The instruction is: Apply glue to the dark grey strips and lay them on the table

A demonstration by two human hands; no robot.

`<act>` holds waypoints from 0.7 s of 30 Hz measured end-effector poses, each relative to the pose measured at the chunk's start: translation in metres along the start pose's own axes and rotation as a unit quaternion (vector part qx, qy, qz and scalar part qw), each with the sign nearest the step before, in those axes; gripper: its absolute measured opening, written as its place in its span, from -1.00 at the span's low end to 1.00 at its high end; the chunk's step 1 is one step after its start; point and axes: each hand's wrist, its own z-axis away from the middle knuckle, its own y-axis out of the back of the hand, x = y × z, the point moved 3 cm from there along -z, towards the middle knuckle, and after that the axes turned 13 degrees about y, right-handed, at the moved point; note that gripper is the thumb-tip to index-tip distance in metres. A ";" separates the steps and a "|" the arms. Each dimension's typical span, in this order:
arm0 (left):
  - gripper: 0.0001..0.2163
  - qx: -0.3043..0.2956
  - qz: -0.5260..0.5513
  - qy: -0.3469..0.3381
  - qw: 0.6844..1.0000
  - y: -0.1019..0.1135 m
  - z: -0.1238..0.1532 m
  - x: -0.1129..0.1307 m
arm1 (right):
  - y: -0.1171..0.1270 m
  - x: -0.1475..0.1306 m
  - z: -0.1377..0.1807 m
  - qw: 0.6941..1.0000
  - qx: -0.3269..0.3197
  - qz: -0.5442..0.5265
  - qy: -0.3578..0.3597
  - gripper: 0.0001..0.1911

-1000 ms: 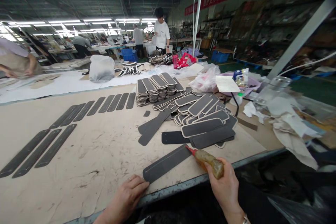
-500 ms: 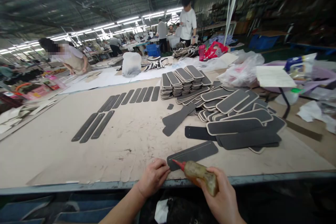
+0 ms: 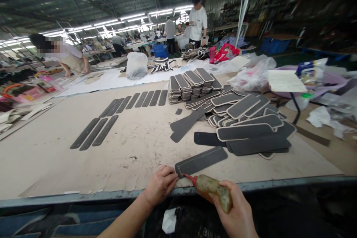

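Observation:
A dark grey rounded strip (image 3: 205,160) lies near the table's front edge, with a thin pale line running along its far side and down its left end. The fingers of my left hand (image 3: 162,183) are pinched together at the strip's left end, on its corner. My right hand (image 3: 237,204) is wrapped round a yellowish glue bottle (image 3: 213,189), tilted so its red nozzle points left. The nozzle tip touches or hovers just over the strip's near left corner; I cannot tell which. Behind it lies a loose heap of pale-edged dark pieces (image 3: 247,132).
Neat stacks of pale-edged pieces (image 3: 192,85) stand beyond the heap. Single dark strips (image 3: 104,133) are laid out in rows on the left. A white plastic bag (image 3: 136,66) sits at the back, a purple basin (image 3: 331,85) at the right. Co-workers (image 3: 198,22) are farther off.
The nozzle has moved toward the strip's near left corner, and the pale line now turns down the left end. My left hand stays at that end. The view has shifted slightly.

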 end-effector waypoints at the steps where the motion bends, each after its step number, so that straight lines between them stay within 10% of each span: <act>1: -0.83 0.002 0.001 -0.003 1.000 0.000 0.000 0.000 | 0.003 0.003 0.001 1.000 0.001 0.012 -0.007 -0.75; 14: -0.83 0.010 0.018 -0.026 0.999 0.002 -0.002 0.001 | 0.063 0.058 -0.002 0.966 0.107 0.232 -0.043 -0.59; 21: -0.82 0.017 0.014 -0.039 0.999 0.004 -0.005 0.003 | 0.024 0.028 -0.007 0.994 0.074 0.081 -0.009 -0.68</act>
